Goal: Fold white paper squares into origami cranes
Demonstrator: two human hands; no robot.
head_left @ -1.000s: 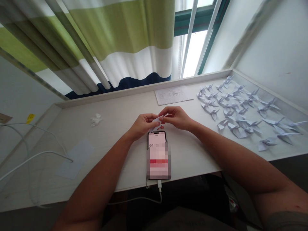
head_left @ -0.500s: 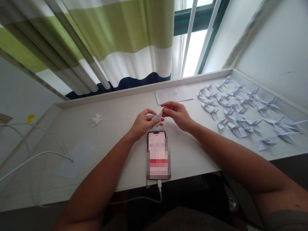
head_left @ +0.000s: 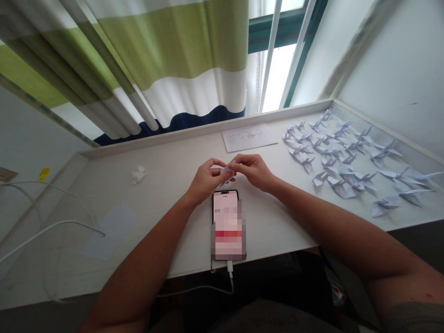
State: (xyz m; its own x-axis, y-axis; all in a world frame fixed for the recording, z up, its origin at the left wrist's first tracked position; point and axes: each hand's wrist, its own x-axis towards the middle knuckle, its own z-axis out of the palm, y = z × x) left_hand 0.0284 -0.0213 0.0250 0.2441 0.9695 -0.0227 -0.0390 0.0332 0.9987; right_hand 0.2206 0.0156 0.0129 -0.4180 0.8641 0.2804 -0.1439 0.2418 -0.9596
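A small piece of folded white paper (head_left: 227,173) is held up between my two hands, just beyond the top of the phone. My left hand (head_left: 209,178) pinches it from the left, thumb across its face and fingers behind. From the right, my right hand (head_left: 255,170) closes thumb and forefinger on its upper edge. Fingers cover much of the paper, so its exact fold is hard to make out. Below the hands lies a phone (head_left: 227,222) with a lit pink screen, partly blurred out.
Many folded white paper cranes (head_left: 342,159) spread over the right side of the white desk (head_left: 166,162). A printed sheet (head_left: 249,138) lies at the back, crumpled paper (head_left: 138,175) at left. Nearer the left edge are a flat paper sheet (head_left: 108,231) and a white cable (head_left: 52,226).
My right hand has come slightly lower, and its raised fingers have curled in against the paper. The paper has turned a little between my hands.
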